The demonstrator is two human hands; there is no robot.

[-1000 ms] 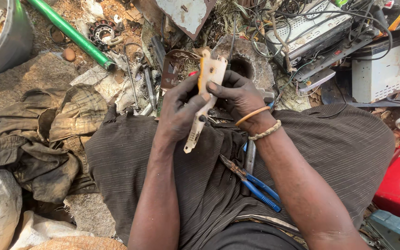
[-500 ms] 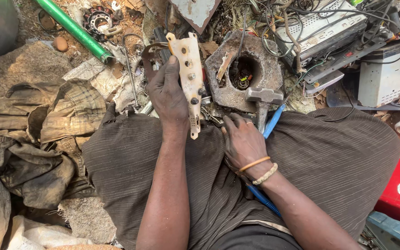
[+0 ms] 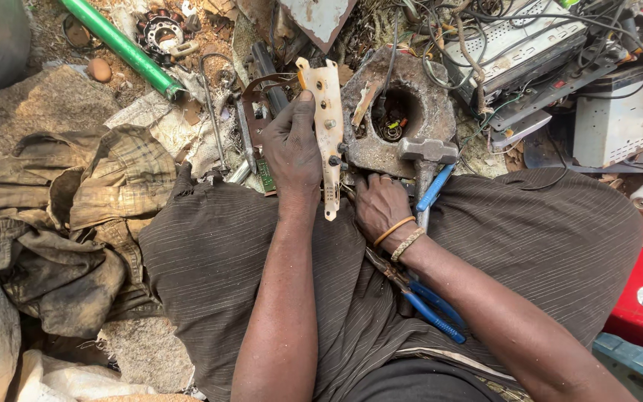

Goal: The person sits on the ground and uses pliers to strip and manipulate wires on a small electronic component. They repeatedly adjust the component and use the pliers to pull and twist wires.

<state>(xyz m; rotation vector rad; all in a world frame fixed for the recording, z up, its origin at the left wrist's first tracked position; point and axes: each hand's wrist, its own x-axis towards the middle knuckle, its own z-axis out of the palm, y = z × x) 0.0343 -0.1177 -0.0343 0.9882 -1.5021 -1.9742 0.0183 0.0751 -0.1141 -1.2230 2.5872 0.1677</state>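
Since a moment ago, the right hand (image 3: 381, 205) has slid up off the lap toward the hammer (image 3: 427, 160), and the left hand (image 3: 292, 149) keeps the board up. On the dirt lies a big heap of old cloth (image 3: 61, 216). Ahead sits a round metal block (image 3: 403, 112) with a hole, and a green pipe (image 3: 120, 46) lies far off. That left hand is clenched around a long cream board (image 3: 329, 134), held upright between the knees. Right-hand fingers rest by the hammer handle; I cannot tell if they grasp it. Blue pliers (image 3: 429, 305) lie loose on the lap.
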